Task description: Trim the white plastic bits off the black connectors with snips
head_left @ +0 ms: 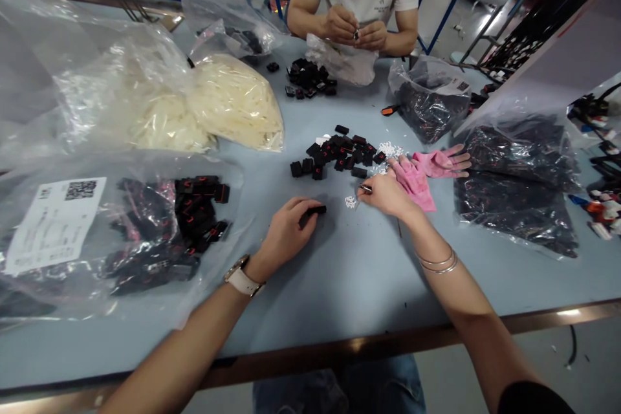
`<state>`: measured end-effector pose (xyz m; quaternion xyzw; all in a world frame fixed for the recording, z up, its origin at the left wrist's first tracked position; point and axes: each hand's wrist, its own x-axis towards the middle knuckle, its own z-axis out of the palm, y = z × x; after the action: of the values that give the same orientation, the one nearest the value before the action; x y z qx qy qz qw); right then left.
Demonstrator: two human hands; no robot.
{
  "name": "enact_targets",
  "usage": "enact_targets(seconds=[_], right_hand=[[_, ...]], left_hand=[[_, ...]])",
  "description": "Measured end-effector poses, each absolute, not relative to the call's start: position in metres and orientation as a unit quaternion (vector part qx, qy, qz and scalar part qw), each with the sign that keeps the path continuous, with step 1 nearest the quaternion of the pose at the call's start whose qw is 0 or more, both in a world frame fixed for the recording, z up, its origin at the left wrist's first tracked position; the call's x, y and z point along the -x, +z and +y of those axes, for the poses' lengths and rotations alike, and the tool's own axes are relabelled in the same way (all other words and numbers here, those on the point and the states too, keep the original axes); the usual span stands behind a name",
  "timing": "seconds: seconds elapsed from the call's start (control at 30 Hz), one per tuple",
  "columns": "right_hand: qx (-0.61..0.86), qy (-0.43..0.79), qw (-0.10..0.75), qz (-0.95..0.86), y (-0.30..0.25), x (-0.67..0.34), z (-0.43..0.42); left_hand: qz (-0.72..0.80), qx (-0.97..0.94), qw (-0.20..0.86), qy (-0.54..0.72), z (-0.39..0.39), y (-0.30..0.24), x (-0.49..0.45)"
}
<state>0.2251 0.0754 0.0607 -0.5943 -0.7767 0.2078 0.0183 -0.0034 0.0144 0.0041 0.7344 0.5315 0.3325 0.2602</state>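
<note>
My left hand (290, 228) is closed on a black connector housing (317, 210) just above the table. My right hand (385, 195) is closed around a slim dark tool with a shiny edge (365, 189); most of it is hidden by the fingers. Under its tip lies a small heap of tiny white pieces (350, 202). A pile of black connector housings (334, 154), some with red inserts, is spread beyond both hands. More tiny white pieces (392, 149) lie to the pile's right. Pink gloves (412, 184) rest beside my right hand.
An open plastic bag of black housings (194, 210) lies on the left, with a bag of cream-coloured parts (237, 103) behind. Bags of dark parts (517, 207) stand at right. Opposite, a person's hands (356, 29) work above another black pile (309, 76).
</note>
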Motion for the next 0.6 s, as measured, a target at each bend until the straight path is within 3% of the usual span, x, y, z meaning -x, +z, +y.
enact_targets(seconds=[0.33,0.6], right_hand=[[0.574,0.268,0.007,-0.774,0.055,-0.222,0.077],[0.536,0.183,-0.035,-0.823,0.048,-0.225,0.079]], left_hand=[[0.526,-0.742,0.255,0.328,0.015,0.0,0.004],[0.522,-0.747,0.251,0.325,0.015,0.0,0.004]])
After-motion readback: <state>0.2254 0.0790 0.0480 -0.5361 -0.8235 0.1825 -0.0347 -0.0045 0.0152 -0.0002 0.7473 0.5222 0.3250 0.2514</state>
